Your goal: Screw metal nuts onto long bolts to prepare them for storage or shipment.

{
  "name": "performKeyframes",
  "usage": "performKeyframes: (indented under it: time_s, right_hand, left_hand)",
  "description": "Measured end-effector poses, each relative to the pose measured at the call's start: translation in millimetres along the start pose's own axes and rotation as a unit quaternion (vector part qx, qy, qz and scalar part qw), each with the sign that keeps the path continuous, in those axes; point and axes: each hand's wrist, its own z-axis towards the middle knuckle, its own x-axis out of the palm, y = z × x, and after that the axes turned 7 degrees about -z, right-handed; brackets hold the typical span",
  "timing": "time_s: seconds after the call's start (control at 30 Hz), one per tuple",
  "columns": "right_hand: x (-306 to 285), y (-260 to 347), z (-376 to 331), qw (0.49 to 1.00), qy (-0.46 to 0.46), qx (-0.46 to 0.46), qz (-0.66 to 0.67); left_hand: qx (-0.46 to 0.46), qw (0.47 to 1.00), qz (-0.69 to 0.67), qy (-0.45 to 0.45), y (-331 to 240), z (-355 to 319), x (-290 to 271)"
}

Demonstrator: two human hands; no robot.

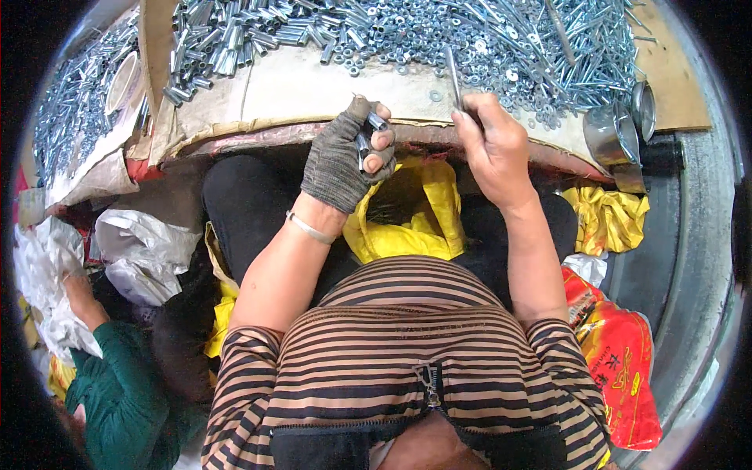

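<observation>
My left hand [345, 157], in a grey fingerless glove, is closed around a bundle of short metal sleeves [366, 141] at the near edge of a cardboard-covered table [313, 90]. My right hand [489, 141], bare, pinches a long metal bolt [454, 78] that points up over the cardboard. Beyond both hands lie heaps of washers and nuts [407, 35], long bolts [564, 47] and metal sleeves [227, 39]. A yellow plastic bag [415, 219] hangs open in my lap below the hands.
Two shiny metal cups [619, 129] stand at the table's right end. A red printed bag [627, 360] and crumpled yellow plastic [611, 219] lie at my right. At the lower left, a person in a green sleeve [117, 392] handles white plastic bags [141, 251].
</observation>
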Motion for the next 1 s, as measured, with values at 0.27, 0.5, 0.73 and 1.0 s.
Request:
performKeyframes:
  time_s: [0.27,0.5,0.73,1.0]
  right_hand:
    - [-31,20,-31,0.977,0.177,0.017,0.12]
    - [-22,25,-34,0.961,0.221,0.112,0.124]
    - [23,43,-1,0.969,-0.192,-0.152,0.022]
    - [37,-8,25,0.984,-0.068,-0.012,0.162]
  left_hand:
    - [0.044,0.995,0.081,-0.024,5,-7,7]
    - [0.184,0.883,0.387,-0.189,24,-9,29]
    - [-0.005,0.977,0.2,-0.069,36,-8,12]
    - [-0.042,0.985,0.158,-0.047,20,-15,23]
